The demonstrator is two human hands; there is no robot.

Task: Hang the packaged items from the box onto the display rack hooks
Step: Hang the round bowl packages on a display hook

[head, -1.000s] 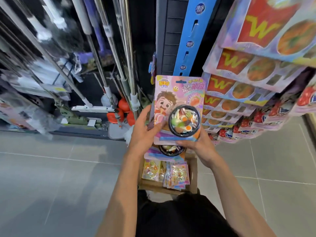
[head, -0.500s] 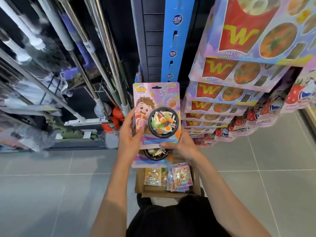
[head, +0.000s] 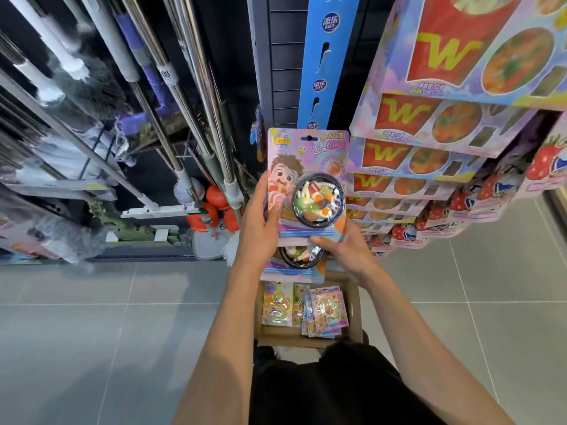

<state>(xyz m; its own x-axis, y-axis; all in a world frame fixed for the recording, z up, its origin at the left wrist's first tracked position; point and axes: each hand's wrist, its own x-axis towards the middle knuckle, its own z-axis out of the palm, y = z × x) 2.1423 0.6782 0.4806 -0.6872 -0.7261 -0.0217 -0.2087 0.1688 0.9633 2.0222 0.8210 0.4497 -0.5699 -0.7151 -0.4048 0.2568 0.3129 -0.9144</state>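
Left hand point(head: 260, 228) grips left edge of toy packs point(head: 306, 185), right hand point(head: 343, 250) pinches bottom edge; box point(head: 356, 305) on floor below

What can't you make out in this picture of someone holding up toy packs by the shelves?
- Second pack, head view: mostly hidden behind the front pack and both hands.
- Box: near edge hidden by the person's dark clothing.
- Rack hooks: none visible; hanging packs cover them.
- Small print on the front pack: too small to read.
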